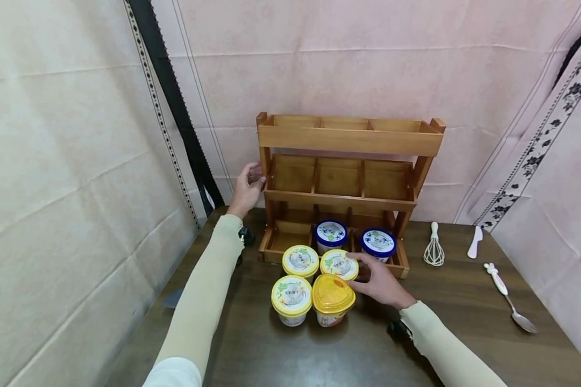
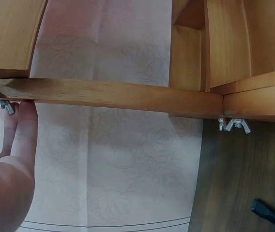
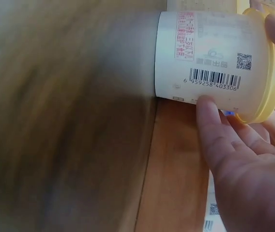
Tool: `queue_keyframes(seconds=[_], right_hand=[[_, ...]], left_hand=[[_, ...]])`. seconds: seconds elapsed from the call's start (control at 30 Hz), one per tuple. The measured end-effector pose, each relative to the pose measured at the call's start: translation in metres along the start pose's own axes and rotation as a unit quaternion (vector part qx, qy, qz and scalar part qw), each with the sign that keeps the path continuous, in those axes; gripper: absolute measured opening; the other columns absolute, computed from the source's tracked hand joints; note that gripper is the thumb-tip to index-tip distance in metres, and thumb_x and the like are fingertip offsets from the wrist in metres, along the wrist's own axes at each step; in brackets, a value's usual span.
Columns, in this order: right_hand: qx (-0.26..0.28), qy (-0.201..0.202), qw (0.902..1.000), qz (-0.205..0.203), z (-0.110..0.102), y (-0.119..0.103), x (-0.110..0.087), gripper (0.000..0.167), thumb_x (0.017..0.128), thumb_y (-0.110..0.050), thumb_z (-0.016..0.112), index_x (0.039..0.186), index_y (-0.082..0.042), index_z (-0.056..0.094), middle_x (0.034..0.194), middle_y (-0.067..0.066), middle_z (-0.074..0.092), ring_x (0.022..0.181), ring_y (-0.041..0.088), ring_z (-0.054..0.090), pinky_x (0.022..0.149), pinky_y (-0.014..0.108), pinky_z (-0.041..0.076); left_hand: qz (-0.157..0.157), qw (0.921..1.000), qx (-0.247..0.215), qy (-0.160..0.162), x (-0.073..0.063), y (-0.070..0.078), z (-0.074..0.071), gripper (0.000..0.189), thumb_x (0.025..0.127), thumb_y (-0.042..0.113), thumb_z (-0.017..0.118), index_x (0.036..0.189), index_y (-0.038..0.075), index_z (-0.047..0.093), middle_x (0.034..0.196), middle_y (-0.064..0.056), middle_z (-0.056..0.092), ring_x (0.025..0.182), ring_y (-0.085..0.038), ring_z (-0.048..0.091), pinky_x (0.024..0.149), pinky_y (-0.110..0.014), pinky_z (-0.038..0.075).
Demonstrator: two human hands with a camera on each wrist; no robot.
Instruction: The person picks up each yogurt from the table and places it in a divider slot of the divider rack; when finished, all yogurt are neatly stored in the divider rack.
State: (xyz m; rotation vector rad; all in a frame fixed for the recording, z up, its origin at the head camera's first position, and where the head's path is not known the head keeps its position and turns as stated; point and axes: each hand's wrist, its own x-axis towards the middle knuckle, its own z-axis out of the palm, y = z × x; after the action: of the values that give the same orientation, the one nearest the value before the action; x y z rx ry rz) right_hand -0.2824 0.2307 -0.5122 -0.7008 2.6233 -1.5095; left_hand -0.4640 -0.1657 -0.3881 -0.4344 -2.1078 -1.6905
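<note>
A three-tier wooden rack (image 1: 351, 141) stands on the table. My left hand (image 1: 247, 188) is at its left side; in the left wrist view the fingers (image 2: 27, 128) are fairly straight, their tips against the side rail (image 2: 123, 97) beside a wing nut. My right hand (image 1: 380, 279) grips a white cup with a yellow lid (image 1: 339, 264), thumb and fingers about its side and lid. Its barcode (image 3: 215, 79) shows in the right wrist view. Close by stand two more round yellow-lidded cups (image 1: 292, 295) and a cup with a rounded triangular orange-yellow lid (image 1: 333, 294).
Two blue-lidded cups (image 1: 331, 233) sit in the bottom tier's middle and right compartments. Right of the rack lie a whisk (image 1: 434, 248), a white-handled spreader (image 1: 475, 242) and a spoon (image 1: 510, 301). Curtains (image 1: 368, 80) hang behind and at both sides of the table (image 1: 252, 344).
</note>
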Motion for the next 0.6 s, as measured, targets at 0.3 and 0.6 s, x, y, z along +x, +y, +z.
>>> queue_keyframes(seconds=[0.3,0.6], right_hand=[[-0.004,0.013,0.9998,-0.012,-0.008,-0.011,-0.003,0.076,0.085,-0.033,0.092,0.149,-0.016,0.054,0.147,0.012,0.06,0.124,0.031,0.068,0.1,0.041,0.06],[-0.007,0.041,0.9991,-0.01,-0.023,-0.027,-0.002,0.075,0.087,-0.033,0.09,0.15,-0.016,0.054,0.146,0.013,0.06,0.124,0.036,0.067,0.102,0.057,0.057]], left_hand=[[0.004,1.0,0.002,0.001,0.001,-0.001,-0.001,0.044,0.105,0.008,0.065,0.148,0.017,0.057,0.132,-0.015,0.063,0.124,-0.029,0.062,0.099,-0.039,0.053],[0.006,1.0,0.0,0.0,-0.001,0.0,-0.002,0.044,0.106,0.008,0.064,0.147,0.019,0.057,0.131,-0.014,0.063,0.124,-0.028,0.062,0.102,-0.042,0.052]])
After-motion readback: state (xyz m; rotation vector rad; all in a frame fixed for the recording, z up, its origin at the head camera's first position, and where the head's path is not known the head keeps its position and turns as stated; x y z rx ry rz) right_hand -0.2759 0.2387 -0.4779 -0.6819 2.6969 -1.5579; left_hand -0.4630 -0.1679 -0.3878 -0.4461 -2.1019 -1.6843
